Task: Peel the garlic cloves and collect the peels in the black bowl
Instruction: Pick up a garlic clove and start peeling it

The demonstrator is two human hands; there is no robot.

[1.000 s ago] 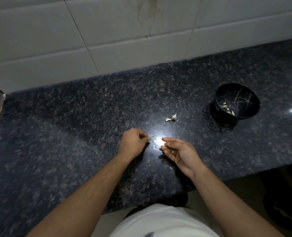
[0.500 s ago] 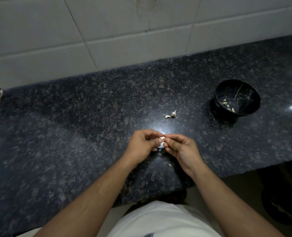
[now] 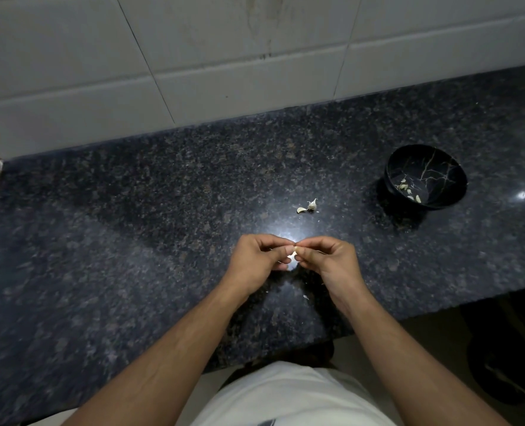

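I see the left hand (image 3: 256, 262) and right hand (image 3: 328, 259) both pinching one garlic clove (image 3: 292, 256) above the counter (image 3: 132, 241).

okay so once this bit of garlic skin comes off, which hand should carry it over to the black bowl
Probably the right hand. The black bowl sits on the counter out to the person's right, so that hand has the open path. The left hand would have to cross over; it can keep pinching the garlic clove.
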